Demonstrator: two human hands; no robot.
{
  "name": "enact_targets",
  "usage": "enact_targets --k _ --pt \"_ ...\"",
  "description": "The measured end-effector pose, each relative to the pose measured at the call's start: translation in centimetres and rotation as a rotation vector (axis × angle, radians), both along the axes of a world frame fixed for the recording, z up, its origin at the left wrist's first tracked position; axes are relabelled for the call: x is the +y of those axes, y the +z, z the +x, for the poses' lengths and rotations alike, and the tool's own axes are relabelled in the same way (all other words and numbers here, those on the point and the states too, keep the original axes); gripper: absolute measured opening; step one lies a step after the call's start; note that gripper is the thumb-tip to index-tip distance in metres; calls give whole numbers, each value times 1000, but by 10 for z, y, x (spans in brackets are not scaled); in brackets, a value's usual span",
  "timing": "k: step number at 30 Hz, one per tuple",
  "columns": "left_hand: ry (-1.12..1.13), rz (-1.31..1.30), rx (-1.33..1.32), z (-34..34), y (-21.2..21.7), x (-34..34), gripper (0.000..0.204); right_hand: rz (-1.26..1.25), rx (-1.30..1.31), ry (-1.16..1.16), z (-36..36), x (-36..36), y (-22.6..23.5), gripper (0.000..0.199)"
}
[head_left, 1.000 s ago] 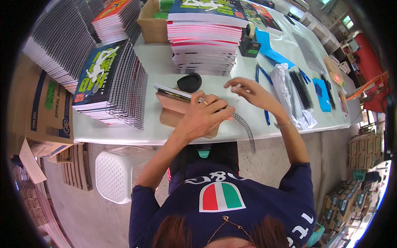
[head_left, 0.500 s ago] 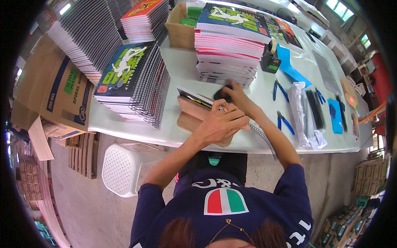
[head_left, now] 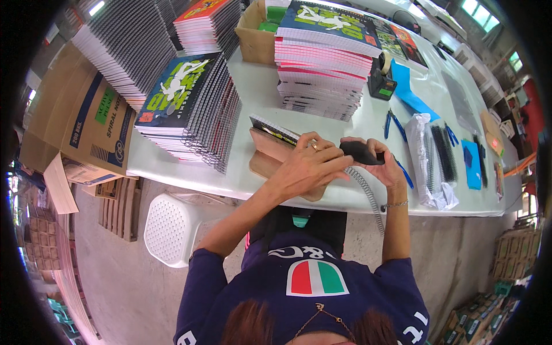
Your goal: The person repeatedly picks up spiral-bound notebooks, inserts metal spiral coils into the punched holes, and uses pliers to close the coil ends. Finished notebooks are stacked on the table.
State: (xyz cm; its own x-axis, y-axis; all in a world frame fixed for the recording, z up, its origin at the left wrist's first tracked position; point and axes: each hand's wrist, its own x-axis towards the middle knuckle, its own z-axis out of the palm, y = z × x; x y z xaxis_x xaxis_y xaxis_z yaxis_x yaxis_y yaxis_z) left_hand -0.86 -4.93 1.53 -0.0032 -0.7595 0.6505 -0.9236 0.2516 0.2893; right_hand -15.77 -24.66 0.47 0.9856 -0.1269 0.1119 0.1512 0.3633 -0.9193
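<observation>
My left hand [head_left: 307,167] presses flat on a notebook [head_left: 275,131] that lies on a brown wedge-shaped block [head_left: 270,155] at the near edge of the white worktop [head_left: 259,86]. My right hand [head_left: 376,158] is clenched around a black oval tool [head_left: 359,152], just beside the left. A metal spiral coil [head_left: 368,192] runs from under my hands and hangs over the worktop edge. Blue pliers [head_left: 394,123] and a bag of black coils [head_left: 434,158] lie to the right.
</observation>
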Motion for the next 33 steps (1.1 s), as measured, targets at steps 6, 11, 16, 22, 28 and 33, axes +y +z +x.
enact_targets --k 6,11,16,22,28,33 --pt "268 -29 -25 -10 8 7 31 -258 -85 -11 -9 -3 31 66" --pt "495 1 81 -18 5 20 35 -326 -56 202 -11 5 54 59" --pt "435 -18 230 -16 2 16 33 -384 84 -93 -4 2 53 33" --pt "376 8 291 -10 0 16 31 -425 48 -84 -14 18 50 46" --pt "298 -84 355 -7 -7 24 33 -450 -39 83 -18 42 74 56" --pt "279 -124 390 -3 -6 24 49 -627 179 -228 10 22 50 48"
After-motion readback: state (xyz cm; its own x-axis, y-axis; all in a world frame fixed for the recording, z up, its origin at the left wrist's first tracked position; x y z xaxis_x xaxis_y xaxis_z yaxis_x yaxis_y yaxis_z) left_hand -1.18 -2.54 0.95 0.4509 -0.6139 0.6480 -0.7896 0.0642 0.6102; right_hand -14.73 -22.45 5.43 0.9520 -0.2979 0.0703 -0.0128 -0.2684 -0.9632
